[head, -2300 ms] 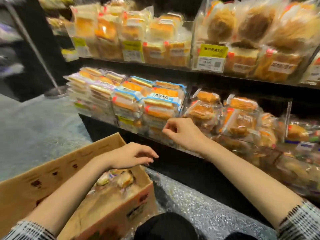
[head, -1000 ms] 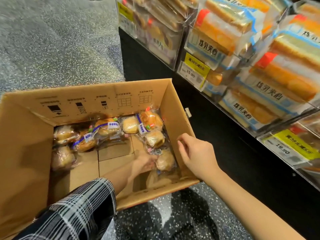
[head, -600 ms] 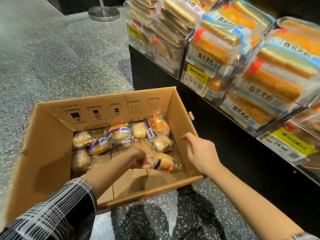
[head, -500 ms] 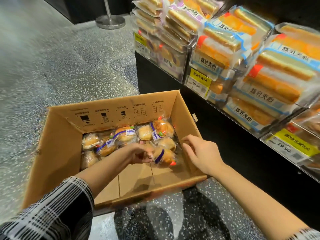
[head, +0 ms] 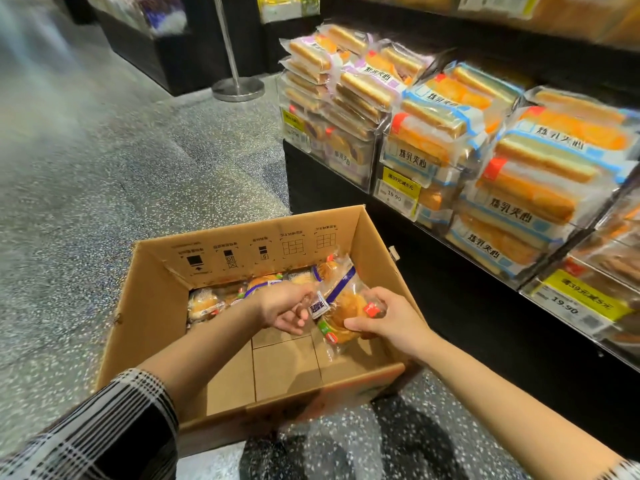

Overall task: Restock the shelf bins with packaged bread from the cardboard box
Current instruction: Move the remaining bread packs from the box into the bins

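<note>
A single wide-angle camera, worn on the person's head, looks forward and steeply down, close over both forearms. The left hand [head: 282, 308] and right hand [head: 388, 318] sit near the centre, above the open cardboard box [head: 166, 289]. Beyond and right of the hands the shelf bins [head: 377, 157] fill the frame's upper right; floor [head: 104, 161] spreads left.

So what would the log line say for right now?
step: lifting bread | left hand: grips bread packet | right hand: grips same packet | place: above cardboard box | more packets: in box
</note>
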`<state>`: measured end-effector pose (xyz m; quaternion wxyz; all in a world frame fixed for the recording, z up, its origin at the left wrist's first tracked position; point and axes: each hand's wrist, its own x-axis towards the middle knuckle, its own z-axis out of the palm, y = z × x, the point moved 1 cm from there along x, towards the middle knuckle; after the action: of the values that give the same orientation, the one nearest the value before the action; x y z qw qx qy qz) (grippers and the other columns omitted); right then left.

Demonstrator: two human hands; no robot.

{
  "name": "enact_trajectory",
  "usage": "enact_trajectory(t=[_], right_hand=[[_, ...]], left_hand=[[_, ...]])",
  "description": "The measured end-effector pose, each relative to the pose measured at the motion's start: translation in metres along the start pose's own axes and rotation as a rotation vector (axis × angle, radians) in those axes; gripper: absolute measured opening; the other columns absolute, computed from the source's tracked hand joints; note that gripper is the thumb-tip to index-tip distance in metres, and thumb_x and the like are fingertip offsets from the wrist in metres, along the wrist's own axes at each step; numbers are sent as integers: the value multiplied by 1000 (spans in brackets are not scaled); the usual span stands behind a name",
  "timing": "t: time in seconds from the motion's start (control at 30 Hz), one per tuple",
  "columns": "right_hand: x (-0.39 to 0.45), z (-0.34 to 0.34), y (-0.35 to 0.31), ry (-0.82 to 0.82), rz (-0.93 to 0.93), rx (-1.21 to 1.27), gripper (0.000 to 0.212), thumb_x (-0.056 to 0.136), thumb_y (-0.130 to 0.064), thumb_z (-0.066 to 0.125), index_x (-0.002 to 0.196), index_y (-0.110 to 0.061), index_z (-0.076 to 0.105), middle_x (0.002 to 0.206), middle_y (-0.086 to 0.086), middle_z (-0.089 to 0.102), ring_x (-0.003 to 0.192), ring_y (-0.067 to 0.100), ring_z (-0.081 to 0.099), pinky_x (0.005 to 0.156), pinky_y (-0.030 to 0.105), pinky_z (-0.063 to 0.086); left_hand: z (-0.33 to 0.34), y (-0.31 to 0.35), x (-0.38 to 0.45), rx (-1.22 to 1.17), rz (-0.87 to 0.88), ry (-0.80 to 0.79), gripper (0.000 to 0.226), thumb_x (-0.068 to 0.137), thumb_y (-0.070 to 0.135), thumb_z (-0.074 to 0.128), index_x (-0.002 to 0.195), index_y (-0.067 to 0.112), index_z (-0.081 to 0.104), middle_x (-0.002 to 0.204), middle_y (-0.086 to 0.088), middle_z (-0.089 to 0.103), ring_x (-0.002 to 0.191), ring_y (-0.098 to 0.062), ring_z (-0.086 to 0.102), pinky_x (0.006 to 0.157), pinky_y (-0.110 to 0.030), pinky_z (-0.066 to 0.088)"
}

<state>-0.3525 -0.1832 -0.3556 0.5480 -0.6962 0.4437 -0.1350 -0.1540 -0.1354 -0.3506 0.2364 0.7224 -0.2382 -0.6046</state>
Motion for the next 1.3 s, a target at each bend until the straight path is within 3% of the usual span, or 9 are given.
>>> enact_trajectory(t=[0.1,0.2,0.33,0.47,0.6,0.8,1.0,1.13,1.3], right_hand=[[1,-8,-1,46,6,-151,53,63,-27,87,110,-20,64,102,-6,68,96,12,64,90,34,52],[-1,-13,-6,136,-60,-398,63,59,-22,88,118,-27,65,111,-10,64,107,10,57,90,24,45],[-5,-8,-13,160,-113,-438,84,59,-18,88,132,-25,45,113,-7,60,102,12,59,90,31,52],[-7,-2,-13,75,-203,-485,87,59,-24,86,133,-26,39,104,-7,65,94,11,64,87,31,53],[-5,-3,-13,105,-219,-380,88,61,-35,87,135,-28,40,108,-11,62,101,4,60,94,28,49],[-2,-16,-1,-34,-84,-403,56,57,-42,88,104,-23,64,98,-9,68,92,9,65,85,33,53],[-3,-19,12,-107,-32,-455,66,57,-52,84,114,-25,64,105,-12,66,94,3,63,87,32,53],[-2,-26,9,98,-290,-883,46,72,-52,72,109,-27,64,97,-11,67,90,8,61,84,33,51],[10,-34,27,233,-430,-1116,45,71,-54,69,100,-19,70,88,-4,70,95,20,61,107,36,26]], left_hand=[[-2,-3,-1,288,287,165,70,89,72,30,103,11,61,88,-5,69,79,-19,64,72,-30,50],[-1,-3,-8,477,721,206,84,74,79,35,143,30,35,148,5,31,136,-14,27,111,-40,30],[0,-1,-21,449,964,98,76,70,69,58,137,40,37,141,10,45,126,-3,44,107,-32,40],[10,-3,-17,908,847,91,90,65,52,80,143,28,41,130,7,59,116,-8,54,98,-25,43],[7,-15,-4,529,761,43,49,71,27,82,116,17,66,108,-1,68,100,-13,63,90,-31,51],[9,-39,2,82,608,-133,28,78,2,74,103,9,64,91,4,73,87,-7,70,72,-16,52],[23,-46,27,40,605,-189,39,74,6,78,110,10,65,102,-1,72,96,-13,69,81,-20,52],[28,-41,51,39,548,-217,28,86,19,68,113,21,60,108,4,66,102,-10,63,87,-19,51],[17,-54,118,-77,265,87,33,100,44,39,104,17,58,91,0,60,84,-14,57,77,-30,46]])
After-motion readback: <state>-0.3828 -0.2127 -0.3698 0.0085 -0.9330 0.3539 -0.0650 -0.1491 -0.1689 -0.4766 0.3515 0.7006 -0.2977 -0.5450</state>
